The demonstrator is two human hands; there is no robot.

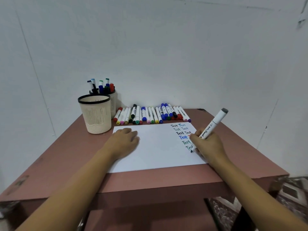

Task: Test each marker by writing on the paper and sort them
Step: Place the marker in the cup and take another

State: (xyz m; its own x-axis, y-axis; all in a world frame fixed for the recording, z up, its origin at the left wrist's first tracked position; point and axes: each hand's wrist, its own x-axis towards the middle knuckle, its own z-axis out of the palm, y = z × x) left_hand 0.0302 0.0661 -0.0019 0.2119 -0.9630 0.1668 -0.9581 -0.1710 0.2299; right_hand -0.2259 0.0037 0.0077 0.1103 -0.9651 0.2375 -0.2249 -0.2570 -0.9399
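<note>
A white sheet of paper [158, 147] lies on the pinkish-brown table, with several "Test" words in different colours at its upper right. My right hand [208, 145] grips a white marker [214, 125] with a grey end cap, its dark tip touching the paper beside a half-written word. My left hand [125, 139] rests flat on the paper's left part. A row of several markers [150, 115] lies along the table's far edge behind the paper. Two cream pen cups stand at the back left: the near cup [95, 114] shows no markers, while the far cup [113, 100] holds several.
The table [158, 179] stands against a white wall, its front edge close to me. Patterned flooring [290, 189] shows at the lower right beyond the table's corner.
</note>
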